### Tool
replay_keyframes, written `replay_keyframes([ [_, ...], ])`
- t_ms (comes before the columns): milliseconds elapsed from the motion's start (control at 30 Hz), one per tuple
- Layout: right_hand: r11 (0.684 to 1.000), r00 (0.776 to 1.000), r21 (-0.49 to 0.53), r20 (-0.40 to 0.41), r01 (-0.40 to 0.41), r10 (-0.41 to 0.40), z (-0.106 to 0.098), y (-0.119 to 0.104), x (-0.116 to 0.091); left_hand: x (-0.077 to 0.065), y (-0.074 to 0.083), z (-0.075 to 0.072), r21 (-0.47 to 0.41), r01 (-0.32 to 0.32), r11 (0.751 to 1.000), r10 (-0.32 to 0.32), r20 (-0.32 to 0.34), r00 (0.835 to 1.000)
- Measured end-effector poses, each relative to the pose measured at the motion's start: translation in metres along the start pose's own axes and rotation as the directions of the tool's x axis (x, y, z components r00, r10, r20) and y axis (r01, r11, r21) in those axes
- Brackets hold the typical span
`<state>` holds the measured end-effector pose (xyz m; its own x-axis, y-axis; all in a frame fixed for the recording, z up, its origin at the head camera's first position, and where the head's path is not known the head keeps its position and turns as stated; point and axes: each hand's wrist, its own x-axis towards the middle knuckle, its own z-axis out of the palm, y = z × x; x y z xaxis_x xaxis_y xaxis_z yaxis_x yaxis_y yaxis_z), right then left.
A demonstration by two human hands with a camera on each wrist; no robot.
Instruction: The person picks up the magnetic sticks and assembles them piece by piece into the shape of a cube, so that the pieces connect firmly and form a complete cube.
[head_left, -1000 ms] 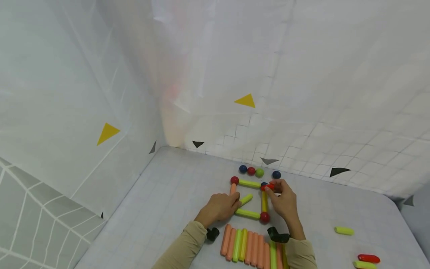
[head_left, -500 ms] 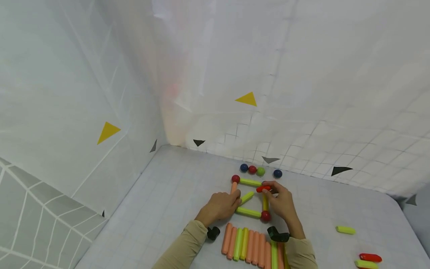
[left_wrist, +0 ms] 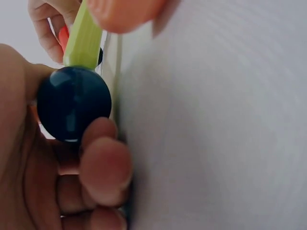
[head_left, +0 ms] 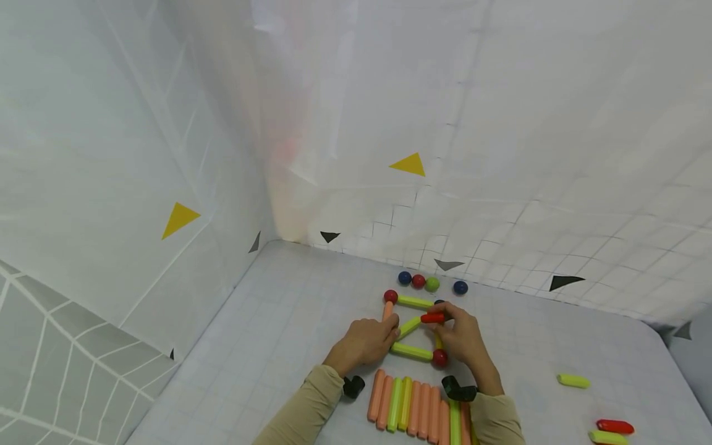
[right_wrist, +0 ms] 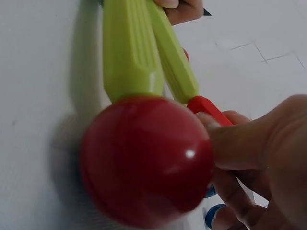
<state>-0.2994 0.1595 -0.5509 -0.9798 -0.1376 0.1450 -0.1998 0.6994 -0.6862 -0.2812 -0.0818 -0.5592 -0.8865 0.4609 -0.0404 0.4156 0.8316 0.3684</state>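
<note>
A square of magnetic-looking sticks and balls lies on the table. My left hand grips its near-left corner, fingers curled round a dark blue ball that the head view hides. From that corner a lime stick slants up toward the square's middle. My right hand pinches a short red stick, whose left end meets the slanted stick's tip; whether they are joined I cannot tell. Below that hand are a yellow stick and a red ball at the near-right corner. Another red ball marks the far-left corner.
Behind the square sit loose balls, among them a green ball and a blue ball. A row of orange, lime and yellow sticks lies in front. At right are a lime stick and a red stick. A white wall rises behind.
My right hand has brought the red stick from the far-right blue ball leftward and nearer, to the slanted lime stick's tip. My left hand has stayed in place.
</note>
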Motion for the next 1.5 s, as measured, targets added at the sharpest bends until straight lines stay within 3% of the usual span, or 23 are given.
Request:
replay_keyframes([
  [267, 0.981, 0.980, -0.149, -0.131, 0.127, -0.147, 0.012, -0.001, 0.002, -0.002, 0.000, -0.001, 0.015, -0.004, 1.000, 0.004, 0.002, 1.000],
  [433, 0.978, 0.976, -0.183, -0.175, 0.100, -0.132, 0.018, -0.003, 0.001, -0.002, 0.000, -0.002, 0.008, -0.008, 1.000, 0.008, 0.001, 1.000],
  [633, 0.980, 0.975, -0.165, -0.169, 0.115, -0.143, 0.021, -0.006, 0.000, -0.002, 0.000, -0.001, 0.002, -0.016, 1.000, 0.016, 0.002, 1.000],
  [1000, 0.951, 0.947, -0.207, -0.179, 0.229, -0.267, 0.025, -0.007, 0.001, -0.002, 0.001, -0.004, 0.032, -0.019, 0.999, 0.019, -0.008, 1.000],
  [1500, 0.948, 0.963, -0.218, -0.080, 0.233, -0.256, 0.027, -0.006, 0.002, -0.001, -0.003, -0.001, 0.007, -0.023, 1.000, 0.023, -0.001, 1.000],
])
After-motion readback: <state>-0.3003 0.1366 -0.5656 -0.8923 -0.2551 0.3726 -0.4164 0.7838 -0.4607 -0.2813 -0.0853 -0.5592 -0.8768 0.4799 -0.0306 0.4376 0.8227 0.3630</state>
